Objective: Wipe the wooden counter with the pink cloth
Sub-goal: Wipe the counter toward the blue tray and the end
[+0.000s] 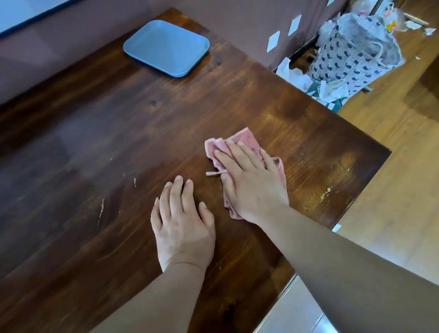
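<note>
1. Both hands lie flat on the dark brown wooden counter; the right hand presses the crumpled pink cloth with fingers extended, not curled round it.
2. Left hand rests bare on the wood just beside the cloth, holding nothing.
3. Unwiped surface appears to extend mainly left and away, toward the blue rectangular plastic tray; the cloth's long axis runs away from the body.

This is looking like a lived-in home, perhaps a dining corner. A worn wooden bench is standing against a mauve wall, carrying a blue tray. Beside it, a patterned bag and scattered paper litter are sitting on a wood-look floor.
</note>
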